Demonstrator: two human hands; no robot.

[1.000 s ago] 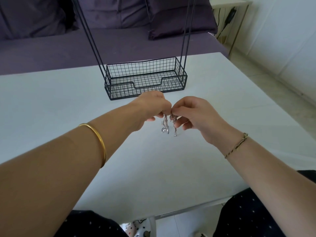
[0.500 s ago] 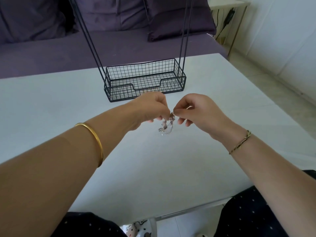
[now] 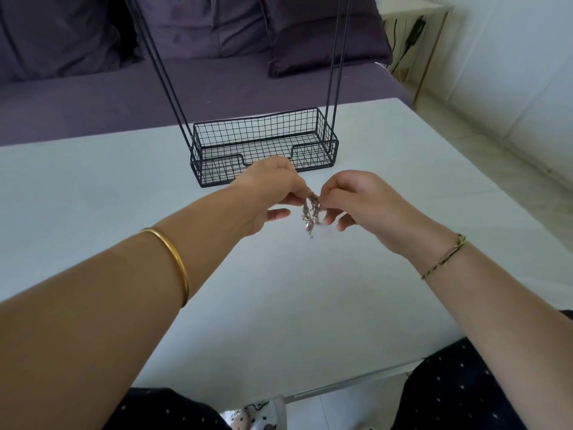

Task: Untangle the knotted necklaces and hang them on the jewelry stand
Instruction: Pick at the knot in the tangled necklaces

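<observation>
**Knotted chains pinched between 2 hands above the desk**

A plain gold bangle [image 3: 173,259] rings the left forearm. The left hand [image 3: 273,187] is curled, and its grip is closed on the tangled silver necklaces [image 3: 311,214], with thumb and fingertips pinching the top of the knot. Behind this hand the black wire-mesh jewelry stand [image 3: 263,150] sits on the pale white desk [image 3: 93,187], its thin upright rods running out of the top of the view.

The tangle hangs as 1 short clump straight down from where the 2 grips meet, and it appears to hang clear of the desk. The right hand [image 3: 362,203] pinches the same knot from the other side, its fingertips just beside the left ones. Its lower fingers are bent loosely next to the dangling part. A thin braided bracelet [image 3: 446,259] circles the right wrist.
</observation>
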